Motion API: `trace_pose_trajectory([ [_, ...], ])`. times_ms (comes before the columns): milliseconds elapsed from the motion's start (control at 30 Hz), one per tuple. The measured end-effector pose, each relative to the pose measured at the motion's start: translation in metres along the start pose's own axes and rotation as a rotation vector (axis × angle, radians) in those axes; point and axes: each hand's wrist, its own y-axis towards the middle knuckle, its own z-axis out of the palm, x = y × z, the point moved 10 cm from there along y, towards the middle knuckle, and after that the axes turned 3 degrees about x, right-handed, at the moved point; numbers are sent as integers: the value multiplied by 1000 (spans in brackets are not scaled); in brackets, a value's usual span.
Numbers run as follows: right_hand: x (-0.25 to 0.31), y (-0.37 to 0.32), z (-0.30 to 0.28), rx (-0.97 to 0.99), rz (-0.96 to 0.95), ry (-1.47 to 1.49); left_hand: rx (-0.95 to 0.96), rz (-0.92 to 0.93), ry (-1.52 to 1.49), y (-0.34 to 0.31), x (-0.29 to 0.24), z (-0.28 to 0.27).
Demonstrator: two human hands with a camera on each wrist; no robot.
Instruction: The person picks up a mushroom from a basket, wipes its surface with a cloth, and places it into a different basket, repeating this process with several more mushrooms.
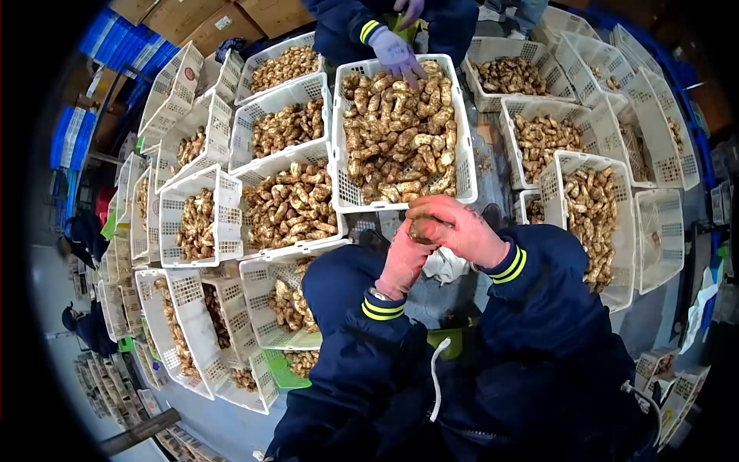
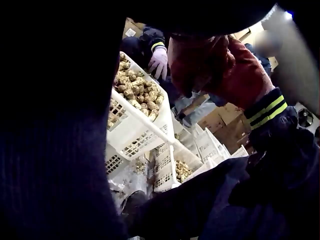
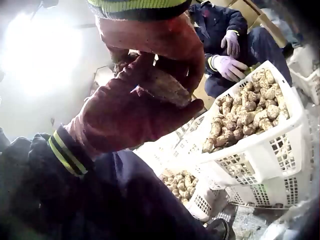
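Both hands wear pink-red gloves and meet just below the near edge of a white basket [image 1: 336, 154] heaped with brown, knobbly mushroom-like pieces [image 1: 400, 131]. A brown piece [image 1: 426, 229] lies between them, partly covered by fingers. My left hand [image 1: 404, 262] grips it from below and the left. My right hand [image 1: 456, 229] curls over it from the right. In the right wrist view the piece [image 3: 167, 89] shows between the left hand [image 3: 122, 112] and the right hand [image 3: 155, 37]. The left wrist view shows the gloves dark, the piece hidden.
Across the full basket, another person's gloved hand [image 1: 396, 55] rests at its far side. White baskets of similar pieces stand left [image 1: 202, 215] and right [image 1: 589, 208], several stacked or tilted. A white crumpled item [image 1: 445, 266] lies below my right hand. Cardboard boxes [image 1: 223, 27] stand behind.
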Motion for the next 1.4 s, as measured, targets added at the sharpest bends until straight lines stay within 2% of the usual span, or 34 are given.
trace_pose_trajectory([
  [67,-12,-3,-2,-30,58,128,20,-21,117,1,4,1],
  [133,-18,-3,-3,-47,16,179,35,29,131,0,5,2],
  [200,-56,-7,7,-106,237,713,77,8,-85,-2,8,6],
  [267,-53,-6,4,-132,289,720,91,45,9,-5,1,7],
  [333,-54,-7,-11,-230,261,448,83,60,10,-8,-3,5],
  [400,-52,-7,-15,-268,273,462,79,78,-19,-9,-6,2],
  [467,-50,-6,-21,-324,245,411,103,-1,-212,-11,-5,5],
  [500,-59,-8,-7,-211,352,602,6,-30,-328,-12,0,-4],
  [533,-61,-8,-4,-207,351,600,5,-26,-330,-12,2,-6],
  [600,-56,-3,7,-121,250,315,-86,12,-452,-10,5,-20],
  [667,-48,-1,17,-73,230,109,-101,-15,-472,-3,24,-34],
  [733,-37,-2,13,-181,94,-256,84,-38,-423,5,40,-33],
  [767,-55,-3,13,-174,202,-274,222,-28,-429,7,34,-19],
  [800,-80,-3,14,-174,284,-36,229,-33,-428,6,35,-15],
  [867,-75,-8,12,-186,509,553,8,-14,-336,-2,10,-6],
  [900,-84,-4,3,-211,268,557,15,-43,-259,-4,8,-9],
  [933,-83,-3,-1,-215,266,551,-39,-63,-243,-5,12,-20],
  [1000,-82,-4,0,-205,334,757,-101,-91,-244,-5,23,-38],
  [1100,-73,-1,0,-186,335,802,-16,-98,-178,-6,16,-23],
  [1267,-53,1,9,-108,363,1095,-90,-128,-163,-8,27,-35],
  [1333,-48,1,9,-85,327,1050,-101,-109,-127,-9,26,-36],
  [1400,-57,4,3,-195,245,1002,-99,-102,-118,-8,24,-35],
])
